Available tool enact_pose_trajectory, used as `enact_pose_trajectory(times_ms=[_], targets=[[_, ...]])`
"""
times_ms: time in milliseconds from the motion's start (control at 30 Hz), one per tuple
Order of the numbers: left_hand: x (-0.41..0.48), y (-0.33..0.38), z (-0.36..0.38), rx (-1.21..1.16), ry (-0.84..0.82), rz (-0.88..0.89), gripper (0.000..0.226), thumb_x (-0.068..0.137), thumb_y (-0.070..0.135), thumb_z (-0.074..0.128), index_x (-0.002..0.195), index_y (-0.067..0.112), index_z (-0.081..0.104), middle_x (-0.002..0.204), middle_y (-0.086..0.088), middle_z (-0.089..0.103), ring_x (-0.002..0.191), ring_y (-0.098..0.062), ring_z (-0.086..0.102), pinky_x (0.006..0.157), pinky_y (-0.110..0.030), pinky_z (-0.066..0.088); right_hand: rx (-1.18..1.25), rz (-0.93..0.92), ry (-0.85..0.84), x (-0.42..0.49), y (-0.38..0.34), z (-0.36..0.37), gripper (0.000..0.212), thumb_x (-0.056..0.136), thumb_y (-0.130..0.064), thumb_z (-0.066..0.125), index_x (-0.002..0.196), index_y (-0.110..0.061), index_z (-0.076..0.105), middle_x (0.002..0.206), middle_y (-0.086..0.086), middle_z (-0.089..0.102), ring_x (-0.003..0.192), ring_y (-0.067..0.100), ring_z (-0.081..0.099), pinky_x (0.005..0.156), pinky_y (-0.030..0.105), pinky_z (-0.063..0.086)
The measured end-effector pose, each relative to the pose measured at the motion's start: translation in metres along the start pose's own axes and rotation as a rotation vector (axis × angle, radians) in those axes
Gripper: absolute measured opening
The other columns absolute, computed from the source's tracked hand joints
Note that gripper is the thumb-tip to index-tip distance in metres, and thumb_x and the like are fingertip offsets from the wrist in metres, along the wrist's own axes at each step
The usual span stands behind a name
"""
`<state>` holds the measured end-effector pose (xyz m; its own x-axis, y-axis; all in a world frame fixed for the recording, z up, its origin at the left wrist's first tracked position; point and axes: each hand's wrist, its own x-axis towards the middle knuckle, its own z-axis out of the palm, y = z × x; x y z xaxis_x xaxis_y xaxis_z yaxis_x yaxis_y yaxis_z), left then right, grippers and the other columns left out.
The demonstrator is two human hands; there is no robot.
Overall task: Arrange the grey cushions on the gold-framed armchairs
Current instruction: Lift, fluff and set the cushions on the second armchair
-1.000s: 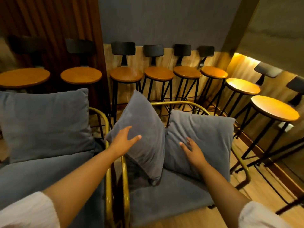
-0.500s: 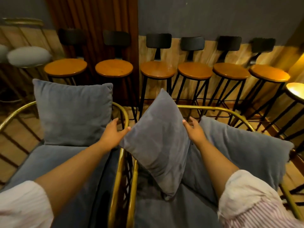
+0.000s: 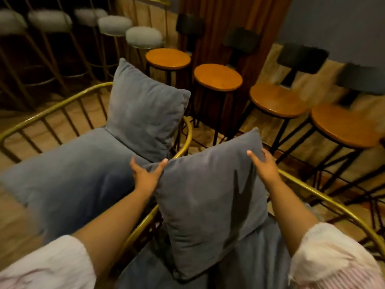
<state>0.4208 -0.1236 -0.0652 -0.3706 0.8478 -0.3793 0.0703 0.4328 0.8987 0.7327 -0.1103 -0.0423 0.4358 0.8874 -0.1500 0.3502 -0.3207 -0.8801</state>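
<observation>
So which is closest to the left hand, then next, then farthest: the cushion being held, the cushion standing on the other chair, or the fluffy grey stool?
From the left hand:
1. Held cushion: touching it, just to its right.
2. Standing cushion: beyond it, on the left armchair.
3. Fluffy grey stool: farthest, back by the wall.

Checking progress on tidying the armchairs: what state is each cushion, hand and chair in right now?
Held cushion: lifted upright, gripped at both top corners.
Left hand: grasping its left corner.
Right hand: grasping its right corner.
Back cushion: propped upright on the left armchair.
Right armchair: seat partly hidden.
</observation>
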Motion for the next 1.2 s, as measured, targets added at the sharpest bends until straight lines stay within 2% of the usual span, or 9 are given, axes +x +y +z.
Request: enact_pose_trajectory(times_ms=[100,200,367,467,567,700,933,1067,1200], targets=[[0.004,-0.012,0.018,-0.097,0.048,-0.068,0.112,0.072,0.041,0.076,0.149,0.029,-0.003,0.156,-0.019,0.020,0.139,-0.038,0.031,0.114,-0.049,0.029,0.070,-0.026,-0.022,0.036,-0.004,-0.004,0.071,0.083,-0.042,0.066,0.141,-0.011,0.039,0.142,0.014,0.049,0.129,0.033,0.048,0.105,0.047,0.042],[0.015,-0.013,0.029,-0.124,0.149,0.016,0.110,0.071,0.035,0.078,0.150,0.023,0.002,0.155,-0.016,0.023,0.140,-0.034,0.031,0.114,-0.045,0.027,0.208,0.084,-0.028,0.074,-0.002,0.001,0.089,0.080,-0.049,0.067,0.149,-0.017,0.021,0.152,0.013,0.035,0.135,0.034,0.040,0.108,0.046,0.040],[0.032,-0.031,0.042,-0.208,0.366,0.121,0.105,0.066,0.036,0.082,0.147,0.020,0.018,0.142,-0.012,0.047,0.130,-0.028,0.046,0.108,-0.036,0.034,0.119,0.067,0.055,0.129,0.022,0.007,0.103,0.071,-0.053,0.073,0.151,-0.022,0.015,0.159,0.009,0.020,0.143,0.033,0.028,0.114,0.048,0.031],[0.040,-0.044,0.045,-0.214,0.382,0.159,0.099,0.066,0.041,0.080,0.145,0.021,0.022,0.136,-0.009,0.053,0.124,-0.026,0.051,0.104,-0.034,0.037,0.137,0.155,-0.029,0.142,0.041,0.006,0.113,0.065,-0.063,0.070,0.152,-0.028,0.008,0.159,0.009,0.020,0.142,0.037,0.028,0.113,0.053,0.030],[0.040,-0.054,0.046,-0.206,0.360,0.203,0.098,0.068,0.040,0.078,0.145,0.022,0.021,0.144,-0.010,0.046,0.130,-0.025,0.046,0.107,-0.034,0.035,0.099,0.126,-0.179,0.130,0.057,0.008,0.094,0.073,-0.067,0.058,0.149,-0.028,0.021,0.155,0.008,0.032,0.139,0.036,0.032,0.108,0.046,0.031],[0.014,-0.064,0.056,-0.192,0.370,0.149,0.096,0.072,0.037,0.075,0.147,0.013,0.020,0.153,-0.012,0.033,0.140,-0.028,0.034,0.112,-0.034,0.028,0.123,0.066,-0.169,0.111,0.070,0.002,0.081,0.080,-0.055,0.059,0.147,-0.024,0.026,0.149,0.006,0.040,0.135,0.032,0.039,0.096,0.036,0.036],[-0.042,-0.088,0.054,-0.140,0.112,0.033,0.153,0.014,0.075,0.075,0.146,0.017,0.024,0.150,-0.008,0.038,0.136,-0.029,0.041,0.111,-0.048,0.037,0.136,0.067,-0.253,0.064,0.075,-0.013,0.121,0.048,-0.058,0.082,0.148,-0.024,0.021,0.151,0.004,0.036,0.134,0.028,0.040,0.105,0.043,0.040],[-0.057,-0.076,0.051,-0.181,0.131,0.054,0.134,0.033,0.066,0.079,0.147,0.022,0.023,0.152,-0.005,0.038,0.138,-0.029,0.038,0.112,-0.051,0.035,0.148,0.022,-0.168,0.039,0.073,-0.013,0.113,0.058,-0.040,0.086,0.147,-0.028,0.017,0.151,0.004,0.032,0.136,0.029,0.037,0.107,0.045,0.037],[-0.069,-0.054,0.046,-0.217,0.172,0.129,0.102,0.065,0.032,0.083,0.147,0.021,0.024,0.151,-0.007,0.038,0.138,-0.029,0.038,0.113,-0.046,0.033,0.225,-0.037,-0.063,0.019,0.047,-0.026,0.111,0.057,-0.041,0.085,0.145,-0.025,0.020,0.148,0.007,0.036,0.130,0.025,0.041,0.100,0.038,0.039]])
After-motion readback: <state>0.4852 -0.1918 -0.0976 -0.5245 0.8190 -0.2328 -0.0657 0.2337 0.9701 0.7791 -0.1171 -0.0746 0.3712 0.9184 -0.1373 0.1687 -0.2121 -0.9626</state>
